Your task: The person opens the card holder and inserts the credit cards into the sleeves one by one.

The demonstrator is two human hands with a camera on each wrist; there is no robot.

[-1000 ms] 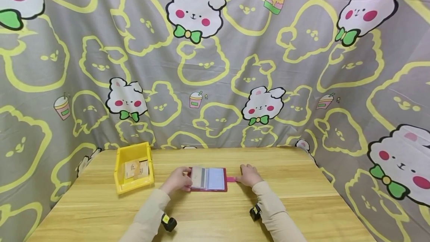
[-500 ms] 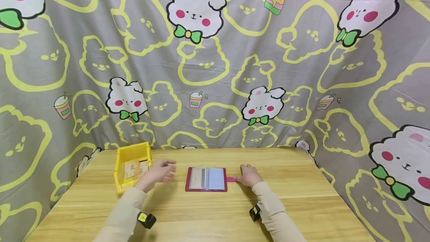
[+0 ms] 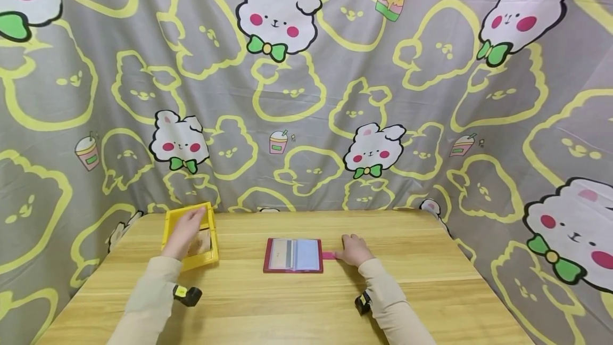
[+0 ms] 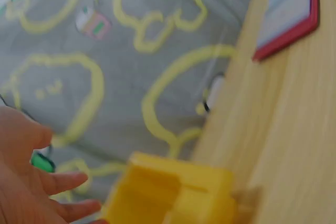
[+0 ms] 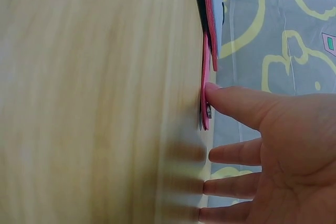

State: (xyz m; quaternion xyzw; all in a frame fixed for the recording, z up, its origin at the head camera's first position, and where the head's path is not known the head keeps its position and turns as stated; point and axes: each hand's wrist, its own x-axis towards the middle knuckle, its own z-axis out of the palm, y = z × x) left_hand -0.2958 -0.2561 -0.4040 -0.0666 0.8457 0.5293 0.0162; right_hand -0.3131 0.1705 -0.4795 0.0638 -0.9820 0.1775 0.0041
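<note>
A red card holder lies spread on the table, with clear sleeves and a beige card in its left side. Its pink strap sticks out to the right. My right hand rests there, the thumb pressing the strap while the other fingers reach straight down to the tabletop. Over the yellow bin hovers my left hand, its fingers spread and apart in the left wrist view. Beige cards lie inside the bin, partly hidden by that hand.
The wooden table ends at a grey patterned curtain, which hangs behind it and along both sides. The bin stands at the table's far left.
My left hand has let go of the card holder's left side and moved left, over the bin. My right hand has stayed on the strap.
</note>
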